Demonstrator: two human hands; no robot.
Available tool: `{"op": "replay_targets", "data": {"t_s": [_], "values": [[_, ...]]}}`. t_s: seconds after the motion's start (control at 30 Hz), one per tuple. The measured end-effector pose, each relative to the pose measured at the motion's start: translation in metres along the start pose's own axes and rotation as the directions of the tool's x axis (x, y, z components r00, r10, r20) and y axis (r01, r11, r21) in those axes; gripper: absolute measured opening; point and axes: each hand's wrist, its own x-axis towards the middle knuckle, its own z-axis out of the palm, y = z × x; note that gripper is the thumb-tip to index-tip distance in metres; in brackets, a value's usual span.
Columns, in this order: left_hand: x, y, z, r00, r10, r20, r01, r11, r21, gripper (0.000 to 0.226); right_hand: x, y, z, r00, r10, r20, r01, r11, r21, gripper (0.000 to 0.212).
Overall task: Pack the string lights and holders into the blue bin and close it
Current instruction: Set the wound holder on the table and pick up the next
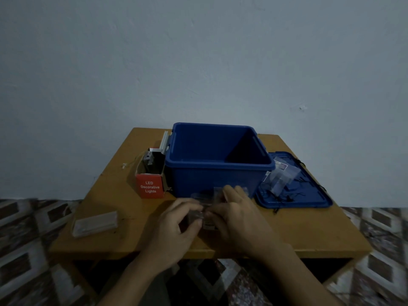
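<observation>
The blue bin (212,175) stands open at the middle back of the wooden table (309,230). Its blue lid (309,195) lies flat to the right, with clear packets (281,176) and thin black wires on it. In front of the bin, my left hand (176,226) and my right hand (240,219) both pinch a small clear plastic packet (202,214) between them, just above the tabletop. A red box (150,188) marked LED Decorative Lights stands open to the left of the bin. A clear flat case (95,224) lies at the table's left front.
A white bar-shaped piece (164,143) leans against the bin's left rim. A thin pale wire (134,160) trails from the red box toward the left. A plain wall rises right behind the table. Patterned floor tiles (22,250) surround it.
</observation>
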Motion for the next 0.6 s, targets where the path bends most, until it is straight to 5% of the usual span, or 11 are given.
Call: {"op": "replay_targets", "data": {"t_s": [0.1,0.2,0.37,0.5,0.6], "values": [[0.001,0.002,-0.002,0.997,-0.073,-0.01,0.07,0.987,-0.142,0.021,-0.007,0.002,0.003,0.996,0.092,-0.02,-0.088,0.984,0.153,0.023],[0.001,0.005,-0.004,0.987,-0.164,-0.007,0.156,0.952,-0.264,0.03,-0.014,0.003,0.007,0.931,0.349,-0.109,-0.256,0.834,0.488,0.009],[0.002,0.007,-0.003,0.982,-0.183,-0.036,0.165,0.943,-0.289,0.031,-0.019,0.001,0.012,0.752,0.656,0.054,-0.457,0.461,0.76,0.007],[0.0,0.005,-0.002,0.979,-0.189,-0.074,0.157,0.937,-0.312,0.03,-0.016,0.004,0.005,0.624,0.697,0.354,-0.469,-0.029,0.883,0.01],[0.0,0.003,-0.002,0.978,-0.193,-0.077,0.161,0.938,-0.307,0.03,-0.018,0.006,-0.001,0.652,0.652,0.388,-0.524,0.018,0.851,0.015]]}}
